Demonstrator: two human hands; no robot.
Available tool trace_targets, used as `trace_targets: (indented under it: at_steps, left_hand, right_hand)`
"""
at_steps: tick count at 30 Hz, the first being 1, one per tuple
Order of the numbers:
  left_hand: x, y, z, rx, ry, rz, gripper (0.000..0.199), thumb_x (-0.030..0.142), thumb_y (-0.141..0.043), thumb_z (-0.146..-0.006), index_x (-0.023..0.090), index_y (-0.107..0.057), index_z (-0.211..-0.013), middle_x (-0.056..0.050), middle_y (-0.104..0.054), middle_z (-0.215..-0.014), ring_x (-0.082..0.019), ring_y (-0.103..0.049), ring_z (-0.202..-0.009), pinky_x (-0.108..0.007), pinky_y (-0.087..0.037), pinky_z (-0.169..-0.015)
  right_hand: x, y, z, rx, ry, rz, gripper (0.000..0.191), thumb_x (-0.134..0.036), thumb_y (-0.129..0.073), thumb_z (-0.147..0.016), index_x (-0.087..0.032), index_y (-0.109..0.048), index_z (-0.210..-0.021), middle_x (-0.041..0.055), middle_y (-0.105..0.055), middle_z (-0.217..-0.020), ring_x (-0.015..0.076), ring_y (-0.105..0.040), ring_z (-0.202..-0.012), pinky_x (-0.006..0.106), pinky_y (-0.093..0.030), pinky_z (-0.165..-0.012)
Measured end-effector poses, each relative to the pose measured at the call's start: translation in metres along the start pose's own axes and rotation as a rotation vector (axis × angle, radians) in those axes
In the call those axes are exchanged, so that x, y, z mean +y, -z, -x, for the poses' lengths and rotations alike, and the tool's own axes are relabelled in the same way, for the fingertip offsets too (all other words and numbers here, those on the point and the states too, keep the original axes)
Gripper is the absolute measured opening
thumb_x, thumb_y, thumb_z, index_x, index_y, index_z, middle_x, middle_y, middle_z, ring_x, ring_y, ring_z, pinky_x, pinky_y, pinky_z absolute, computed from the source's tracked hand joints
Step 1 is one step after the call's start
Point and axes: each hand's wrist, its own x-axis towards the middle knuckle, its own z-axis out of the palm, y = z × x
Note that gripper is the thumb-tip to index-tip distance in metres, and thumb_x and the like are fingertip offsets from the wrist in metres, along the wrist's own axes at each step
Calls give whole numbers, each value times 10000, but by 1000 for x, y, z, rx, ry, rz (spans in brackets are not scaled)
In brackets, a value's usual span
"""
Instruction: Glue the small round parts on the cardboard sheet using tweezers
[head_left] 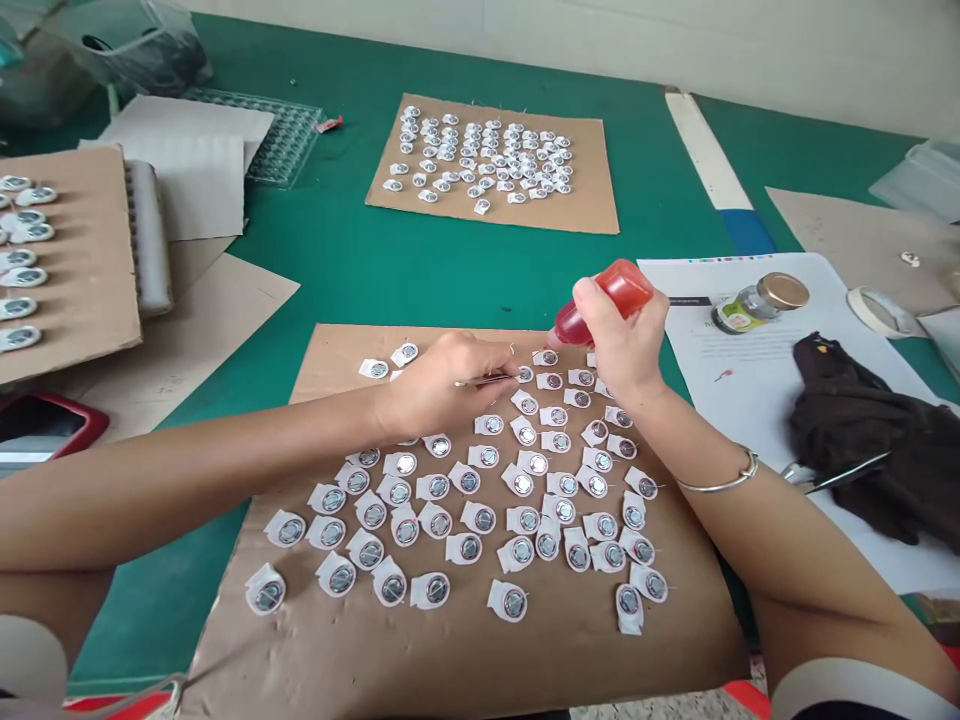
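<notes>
My right hand [630, 340] grips a red squeeze bottle [624, 287], tilted with its nozzle down and to the left. The nozzle is just above a small white tabbed piece with a round metallic centre [546, 357]. Beside it, my left hand [450, 385] is closed on thin metal tweezers [480, 380], whose tip is by another such piece [524, 374]. Several more of these pieces lie spread over the brown cardboard sheet [450, 665] under both hands. My left hand and forearm hide some of them.
Another cardboard sheet [577, 215] with several similar pieces lies farther back, and one more [82, 250] is at left. To the right are a gold-lidded jar [761, 302], white paper [720, 400], dark cloth [870, 435], scissors [847, 472] and a tape roll [881, 312].
</notes>
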Motion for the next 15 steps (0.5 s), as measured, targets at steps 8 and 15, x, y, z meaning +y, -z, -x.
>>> trace_targets:
  at_steps: [8, 15]
  left_hand:
    - [0, -3, 2, 0, 24, -48, 156, 203, -491, -855, 142, -633, -848, -34, -667, -747, -108, -606, -670, -241, -458, -590]
    - [9, -1, 0, -112, -121, -165, 131, 96, -463, -811, 146, -581, -785, -20, -609, -656, -116, -567, -599, -274, -440, -590]
  right_hand:
    - [1, -3, 3, 25, -22, -30, 338, -500, -587, -768, -206, -479, -642, -35, -435, -540, 105, -469, -518, 282, -422, -526]
    - [-12, -2, 7, -27, -14, 29, 312, -446, -611, -751, -198, -490, -604, -15, -490, -581, 113, -494, -572, 288, -442, -572]
